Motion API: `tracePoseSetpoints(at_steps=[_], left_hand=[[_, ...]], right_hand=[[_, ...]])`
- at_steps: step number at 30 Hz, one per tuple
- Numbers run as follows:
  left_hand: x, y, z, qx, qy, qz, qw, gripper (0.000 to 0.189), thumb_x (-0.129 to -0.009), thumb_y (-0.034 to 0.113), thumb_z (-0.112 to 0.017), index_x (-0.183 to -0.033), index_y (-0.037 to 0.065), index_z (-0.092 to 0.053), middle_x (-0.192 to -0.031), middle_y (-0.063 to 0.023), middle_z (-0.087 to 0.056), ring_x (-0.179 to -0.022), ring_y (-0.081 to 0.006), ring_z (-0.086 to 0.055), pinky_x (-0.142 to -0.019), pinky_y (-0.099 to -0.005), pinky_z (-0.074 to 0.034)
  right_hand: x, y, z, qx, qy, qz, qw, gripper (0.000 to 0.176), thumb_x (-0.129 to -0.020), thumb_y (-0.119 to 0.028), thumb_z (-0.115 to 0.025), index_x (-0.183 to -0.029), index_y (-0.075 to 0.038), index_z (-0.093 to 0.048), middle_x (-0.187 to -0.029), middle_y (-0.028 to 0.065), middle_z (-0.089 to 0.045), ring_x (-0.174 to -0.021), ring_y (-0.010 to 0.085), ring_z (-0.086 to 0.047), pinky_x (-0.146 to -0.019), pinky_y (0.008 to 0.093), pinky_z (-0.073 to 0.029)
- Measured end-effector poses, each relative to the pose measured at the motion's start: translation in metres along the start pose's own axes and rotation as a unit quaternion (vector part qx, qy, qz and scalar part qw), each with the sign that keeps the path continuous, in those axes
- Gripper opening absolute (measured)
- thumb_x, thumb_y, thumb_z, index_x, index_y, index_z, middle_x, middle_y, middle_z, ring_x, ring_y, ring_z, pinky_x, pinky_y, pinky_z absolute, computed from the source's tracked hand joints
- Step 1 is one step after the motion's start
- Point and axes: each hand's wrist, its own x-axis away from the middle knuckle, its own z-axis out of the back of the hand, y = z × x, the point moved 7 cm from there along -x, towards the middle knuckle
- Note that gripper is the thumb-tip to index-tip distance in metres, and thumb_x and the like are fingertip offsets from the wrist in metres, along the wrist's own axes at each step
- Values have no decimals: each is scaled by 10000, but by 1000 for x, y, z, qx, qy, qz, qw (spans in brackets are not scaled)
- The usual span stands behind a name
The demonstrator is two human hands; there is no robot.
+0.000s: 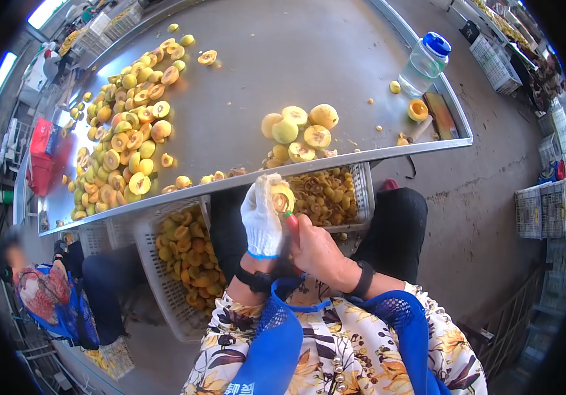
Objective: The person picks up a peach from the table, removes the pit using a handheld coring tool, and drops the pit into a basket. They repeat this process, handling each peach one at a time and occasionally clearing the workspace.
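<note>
My left hand [261,220], in a white knitted glove with a blue cuff, is closed around a yellow peach half [283,197], cut face turned up and to the right. My bare right hand [324,251] grips a red-handled pitting tool [292,226] with a green collar. Its tip meets the peach's cut face; the working end is hidden in the flesh. Both hands are just over the table's near edge, above a white crate [364,191] of small fruit pieces. Ahead on the table lies a small cluster of peach halves [285,131].
A large pile of peach halves [125,148] covers the left of the rimmed metal table [283,52]. A blue-capped water bottle [424,66] stands at the right. Another crate [158,289] of peach halves sits below left. A co-worker [52,293] sits at the left.
</note>
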Motion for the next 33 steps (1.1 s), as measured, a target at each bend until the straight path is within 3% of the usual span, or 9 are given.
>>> tracePoseSetpoints(at_steps=[4,9,15,18,21,25,27,29,33], left_hand=[[-10,7,-1,-113,-129,-17,985,333,-973,313,-412,-969,14,-559,-836,-136,-627,-700,-196,-615,-639,-288,-512],[-14,-13,5,111,-20,196,974,504,-947,480,-392,-972,6,-562,-813,-151,-637,-699,-205,-618,-639,-298,-515],[-11,-2,-4,-79,-192,264,942,819,-861,699,-292,-1169,-25,-520,-1008,-154,-623,-891,-208,-613,-777,-305,-507],[-10,7,-17,-56,-247,225,941,880,-833,741,-268,-1275,2,-448,-1161,-143,-555,-1041,-221,-557,-899,-335,-458],[-7,16,-15,74,-202,135,967,689,-920,578,-334,-1287,4,-434,-1243,-138,-504,-1098,-218,-529,-939,-341,-435],[-1,8,-8,67,-59,-3,996,460,-953,402,-438,-1213,24,-481,-1187,-130,-545,-1065,-234,-546,-938,-365,-437],[-9,-19,3,258,-21,93,962,440,-954,409,-428,-1172,34,-505,-1148,-128,-567,-1039,-242,-556,-920,-371,-451],[-12,-23,15,266,14,122,956,430,-952,427,-420,-1107,43,-535,-1057,-146,-596,-956,-259,-586,-852,-380,-489],[-12,-11,17,206,26,109,972,462,-955,453,-393,-1077,34,-545,-982,-165,-609,-888,-254,-605,-791,-368,-512]], right_hand=[[-1,1,-1,55,-22,15,998,208,-791,-61,-541,-907,44,-404,-651,269,-573,-652,449,-584,-588,488,-464],[-13,3,13,-19,-33,26,999,146,-786,-63,-548,-872,15,-459,-639,234,-581,-631,399,-614,-565,429,-487],[-25,5,48,-80,83,61,991,405,-790,-294,-704,-1020,-3,-542,-701,115,-600,-624,174,-590,-599,310,-477],[-35,7,38,-115,12,50,992,439,-806,-328,-696,-1041,5,-532,-725,82,-599,-651,142,-578,-616,285,-479],[-40,18,43,-181,143,20,973,460,-800,-310,-692,-1069,27,-530,-769,144,-633,-731,223,-636,-652,328,-499],[-42,31,-8,-540,118,-132,822,315,-862,-246,-612,-977,19,-488,-637,107,-578,-449,155,-551,-383,269,-426],[-32,14,-11,-354,63,-155,920,230,-890,-214,-549,-967,-9,-480,-672,89,-587,-457,190,-562,-390,299,-418],[-23,0,6,-114,176,64,976,257,-862,-220,-572,-933,7,-474,-691,178,-603,-558,324,-611,-505,385,-468],[-19,6,2,-52,45,-29,997,278,-842,-220,-583,-919,21,-467,-714,248,-594,-681,428,-606,-610,449,-474]])
